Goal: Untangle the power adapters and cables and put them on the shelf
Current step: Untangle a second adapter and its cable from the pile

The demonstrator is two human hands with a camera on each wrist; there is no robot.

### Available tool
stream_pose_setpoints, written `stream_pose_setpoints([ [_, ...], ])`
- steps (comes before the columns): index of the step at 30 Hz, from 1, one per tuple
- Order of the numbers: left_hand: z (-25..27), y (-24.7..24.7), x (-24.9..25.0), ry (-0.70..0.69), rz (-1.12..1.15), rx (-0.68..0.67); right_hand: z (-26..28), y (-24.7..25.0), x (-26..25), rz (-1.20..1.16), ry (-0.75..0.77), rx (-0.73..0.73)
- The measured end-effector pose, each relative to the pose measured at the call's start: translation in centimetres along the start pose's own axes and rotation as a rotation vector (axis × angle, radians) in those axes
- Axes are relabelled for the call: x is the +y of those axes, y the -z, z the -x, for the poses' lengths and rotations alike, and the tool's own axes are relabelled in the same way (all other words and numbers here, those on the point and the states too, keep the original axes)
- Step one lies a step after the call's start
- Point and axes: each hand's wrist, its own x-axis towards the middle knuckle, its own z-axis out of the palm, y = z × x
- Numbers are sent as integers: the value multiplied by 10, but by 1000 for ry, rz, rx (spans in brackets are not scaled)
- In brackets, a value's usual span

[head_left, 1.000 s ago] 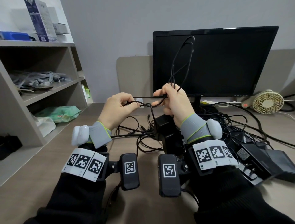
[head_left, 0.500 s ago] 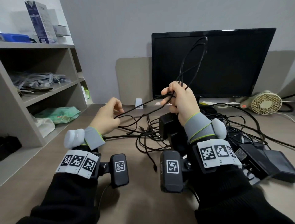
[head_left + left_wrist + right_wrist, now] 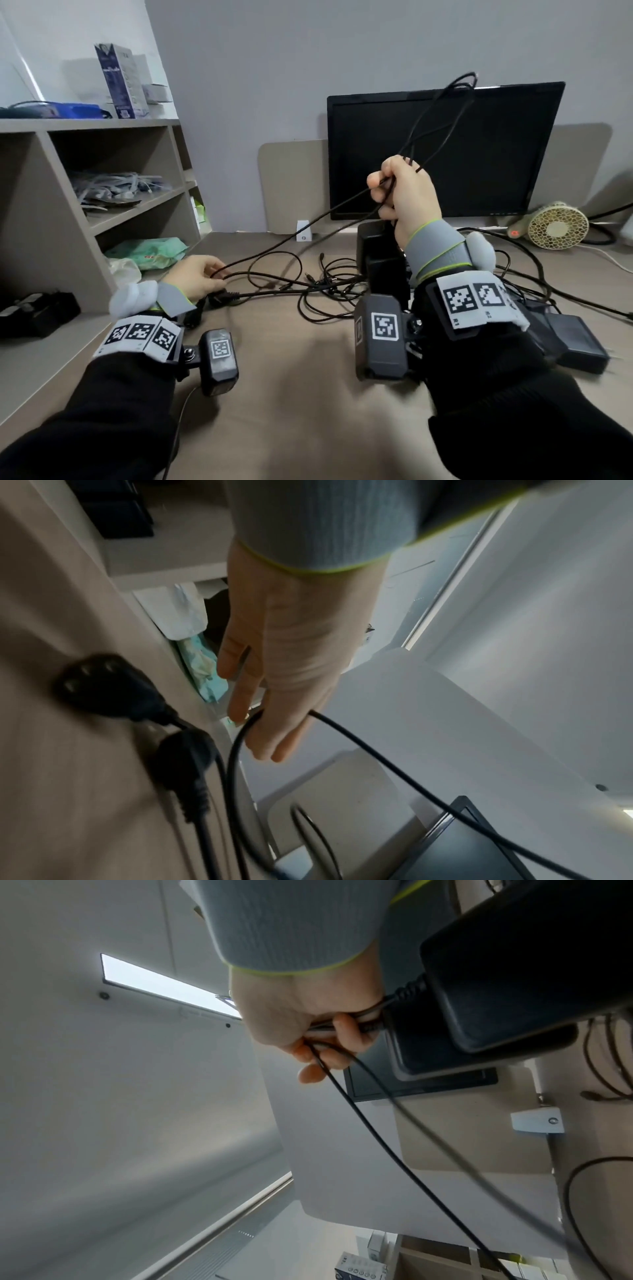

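My right hand (image 3: pixel 387 192) (image 3: pixel 325 1047) is raised in front of the monitor and grips a bundle of thin black cable (image 3: pixel 442 116) whose loops stand up above the fist. Two black power adapters (image 3: pixel 383 260) (image 3: pixel 507 988) hang just below that fist. One strand runs down to the left to my left hand (image 3: pixel 212 274) (image 3: pixel 260 723), which holds it low over the desk. Black plugs (image 3: pixel 222 298) (image 3: pixel 185 758) lie on the desk beside the left hand. More tangled cables (image 3: pixel 322 287) are spread on the desk between the hands.
The grey shelf unit (image 3: pixel 137 212) stands at the left, with bagged white cables and a green pack on its boards. A black monitor (image 3: pixel 479 154) is behind, a small fan (image 3: pixel 558 224) to its right. More black adapters (image 3: pixel 575 339) lie under my right forearm.
My right hand has risen with the cable loops. My left hand has dropped down and left to the desk, drawing one strand out long between the hands.
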Motion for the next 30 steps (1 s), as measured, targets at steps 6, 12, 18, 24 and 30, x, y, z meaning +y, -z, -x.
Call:
stream_pose_setpoints([
  [6,38,13,53,-109,-39,-46,13,-20,-5,40,-39,-107],
  [12,64,1,154,-409,132,-38,29,-46,3,-75,-108,-267],
  [18,65,-5,152,-370,164,-133,39,-40,-22,-218,-93,-245],
  [24,65,5,116,-285,201,-45,38,-24,-36,-198,-42,-227],
  [30,64,30,74,-136,52,124,34,-22,-18,-18,-70,-202],
])
